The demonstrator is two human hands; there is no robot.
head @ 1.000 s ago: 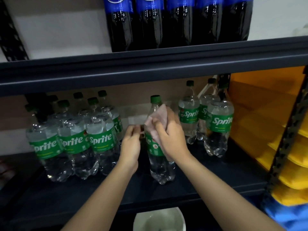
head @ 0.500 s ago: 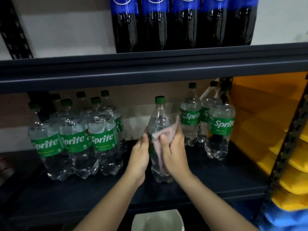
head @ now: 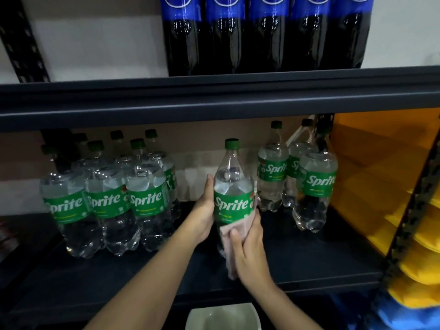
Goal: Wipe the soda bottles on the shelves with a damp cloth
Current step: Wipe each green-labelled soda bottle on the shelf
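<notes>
Both forearms reach up from the bottom of the frame to one Sprite bottle [head: 232,184] standing upright at the middle of the lower shelf [head: 309,263]. The left hand [head: 204,210] lies against the bottle's left side, fingers straight and pointing up along the label edge, steadying it. The right hand [head: 247,248] presses a pale pink cloth [head: 234,231] against the bottle's lower right side, just under the label, with its fingers curled around the cloth and the bottle.

The green label reads "Sprite" in white, and the cap is green. To the left of centre stands a cluster of Sprite bottles [head: 107,201]: three front labels read clearly, with about four more caps behind them. To the right of centre stand three more Sprite bottles [head: 316,186]. On the upper shelf [head: 214,98], at the top of the frame, five dark cola bottles [head: 262,36] with blue labels stand in a row; their writing is cut off. A white bowl [head: 222,316] shows at the bottom edge, and yellow bins [head: 404,210] fill the right side.
</notes>
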